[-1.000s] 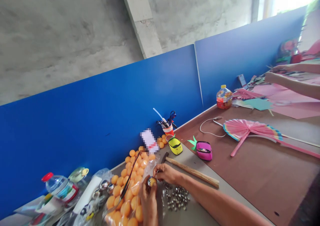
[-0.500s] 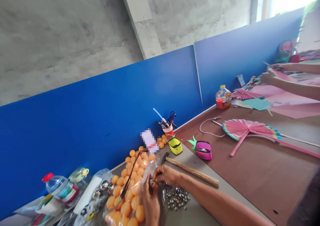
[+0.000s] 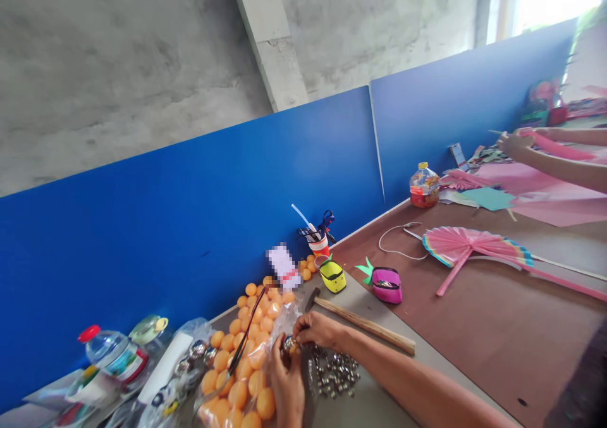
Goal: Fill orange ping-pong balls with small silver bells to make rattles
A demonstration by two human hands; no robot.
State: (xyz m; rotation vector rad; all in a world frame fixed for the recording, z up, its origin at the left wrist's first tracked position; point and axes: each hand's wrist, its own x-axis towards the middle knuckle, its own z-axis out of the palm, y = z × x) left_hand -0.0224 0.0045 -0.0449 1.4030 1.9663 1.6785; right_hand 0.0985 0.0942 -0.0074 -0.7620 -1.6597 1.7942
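My left hand (image 3: 286, 377) is closed around a small shiny silver ball (image 3: 289, 343), holding it between thumb and fingers. Thumb and fingertips of my right hand (image 3: 317, 329) are pinched together right beside the ball; whatever they grip is too small to make out. Below my right wrist lies a pile of small shiny metal pieces (image 3: 334, 372). Left of my hands, many orange balls (image 3: 238, 393) lie in and around a clear plastic bag (image 3: 284, 317). A hammer (image 3: 365, 324) with a wooden handle rests just beyond my right forearm.
A yellow pouch (image 3: 332, 277) and a magenta pouch (image 3: 386, 285) sit beyond the hammer, near a cup of tools (image 3: 318, 246). A red-capped bottle (image 3: 116, 355) stands left. Pink folded fan (image 3: 469, 246) and drink bottle (image 3: 423, 186) lie right. Another person's hands (image 3: 516, 143) hold pink material.
My hands have shifted slightly, and more of the silver ball shows between them. At the far right, the other person's hands have moved a little left and down.
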